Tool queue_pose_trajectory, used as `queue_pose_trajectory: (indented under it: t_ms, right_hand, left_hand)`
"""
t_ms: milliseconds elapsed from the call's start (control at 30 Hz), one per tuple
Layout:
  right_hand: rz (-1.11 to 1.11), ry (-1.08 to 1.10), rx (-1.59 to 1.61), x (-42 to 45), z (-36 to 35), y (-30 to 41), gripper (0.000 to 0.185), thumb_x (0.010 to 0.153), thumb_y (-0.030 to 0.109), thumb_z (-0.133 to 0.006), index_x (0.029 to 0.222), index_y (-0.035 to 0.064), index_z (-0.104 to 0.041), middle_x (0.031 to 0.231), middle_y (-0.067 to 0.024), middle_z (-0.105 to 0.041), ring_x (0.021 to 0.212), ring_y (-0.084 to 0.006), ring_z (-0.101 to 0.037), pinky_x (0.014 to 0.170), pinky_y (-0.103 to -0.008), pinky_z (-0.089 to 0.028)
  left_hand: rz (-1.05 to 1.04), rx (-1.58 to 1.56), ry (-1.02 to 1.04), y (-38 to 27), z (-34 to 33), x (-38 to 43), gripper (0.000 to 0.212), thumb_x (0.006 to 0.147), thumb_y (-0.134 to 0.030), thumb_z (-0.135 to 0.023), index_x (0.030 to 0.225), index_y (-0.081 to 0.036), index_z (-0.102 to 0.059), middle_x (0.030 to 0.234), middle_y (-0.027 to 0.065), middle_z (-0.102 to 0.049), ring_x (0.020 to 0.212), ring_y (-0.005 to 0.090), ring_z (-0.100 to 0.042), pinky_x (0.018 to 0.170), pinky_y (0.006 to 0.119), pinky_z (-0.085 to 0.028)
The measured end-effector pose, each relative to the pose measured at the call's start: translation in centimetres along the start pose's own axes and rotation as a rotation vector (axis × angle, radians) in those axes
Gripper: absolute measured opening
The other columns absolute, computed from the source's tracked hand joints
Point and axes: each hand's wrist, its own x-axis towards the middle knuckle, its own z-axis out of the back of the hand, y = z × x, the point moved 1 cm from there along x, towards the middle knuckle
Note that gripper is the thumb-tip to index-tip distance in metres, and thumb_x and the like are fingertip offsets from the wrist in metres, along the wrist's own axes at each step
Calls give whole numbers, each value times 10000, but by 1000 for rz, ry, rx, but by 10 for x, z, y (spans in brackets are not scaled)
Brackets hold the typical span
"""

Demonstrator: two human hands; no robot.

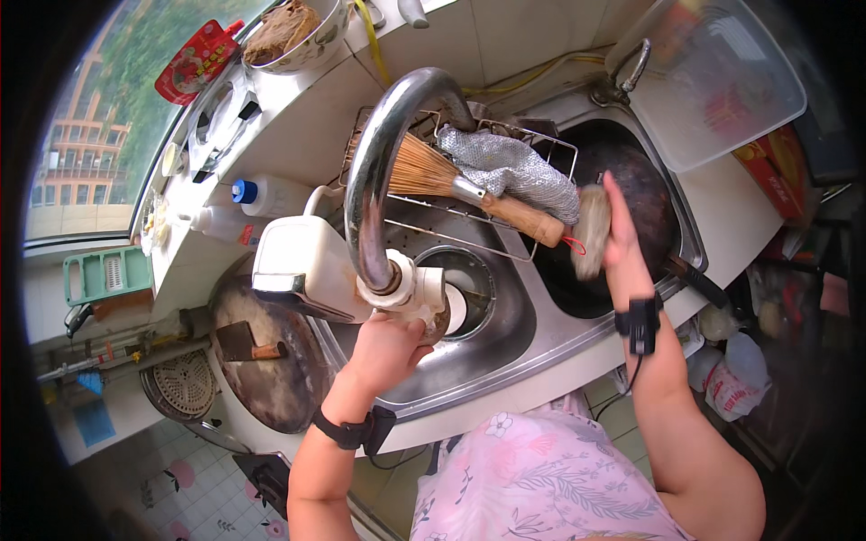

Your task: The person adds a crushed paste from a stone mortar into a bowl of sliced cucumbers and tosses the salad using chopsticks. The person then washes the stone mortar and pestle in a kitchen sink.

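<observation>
My left hand [396, 351] is curled around a brown, rounded thing [440, 327] just below the white tap-mounted water filter [304, 267]. A pale round face shows beside it; the fingers and filter hide most of the thing, so its kind is unclear. Water glistens on the fingers. My right hand [622, 237], over the right basin, holds a greyish-beige fibrous scrubber, perhaps loofah [590, 233], upright against the palm. Close by, a bamboo pot brush [517, 216] and a silvery mesh cloth [507, 162] lie on a wire rack [467, 237].
The curved metal spout [369, 189] rises between me and the rack. A dark wok [639, 196] fills much of the right basin [561, 291]. Left of the sink [500, 338], a cleaver [237, 341] rests on a round chopping board [284, 385]. A plastic tub [737, 101] stands at right.
</observation>
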Motion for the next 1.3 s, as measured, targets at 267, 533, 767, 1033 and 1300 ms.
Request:
queue_pose_trajectory:
  t_ms: [267, 533, 767, 1033, 1300]
  right_hand:
    - [-627, 194, -10, -52, 7, -138, 401, 858, 197, -560, 1139, -74, -469, 1046, -247, -584, 962, -352, -598, 875, -501, -481]
    - [-535, 404, -280, 0, -47, -217, 291, 895, 275, -544, 1017, 11, -551, 822, -98, -629, 627, -200, -631, 548, -330, -553]
    - [-607, 225, -170, 10, -53, -214, 370, 937, 369, -463, 1022, 34, -596, 797, -79, -643, 671, -176, -636, 608, -321, -552]
    - [-322, 184, -253, -30, -21, -145, 203, 892, 230, -574, 1055, 122, -518, 989, -142, -604, 770, -206, -635, 632, -345, -569]
    - [228, 31, -429, -58, -10, -44, 386, 865, 323, -555, 1140, 61, -488, 995, -142, -608, 721, -190, -606, 614, -314, -541]
  left_hand:
    - [-10, 39, 121, 8, -10, 0, 254, 735, -295, -676, 772, -80, -547, 628, 85, -595, 655, 308, -586, 693, 395, -439]
    - [-66, 62, 79, 14, -25, -28, 227, 735, -282, -669, 757, -75, -579, 689, 73, -624, 671, 280, -609, 682, 384, -456]
    - [-2, 59, 213, 10, -24, -29, 252, 735, -276, -665, 803, -63, -550, 642, 87, -613, 652, 281, -609, 671, 380, -452]
    - [-73, 95, 103, 5, -14, -1, 238, 748, -280, -664, 794, -80, -544, 637, 84, -602, 663, 274, -606, 661, 384, -448]
    - [-40, 111, 101, -8, 3, 23, 237, 763, -289, -660, 818, -87, -549, 690, 96, -612, 707, 294, -606, 704, 393, -440]
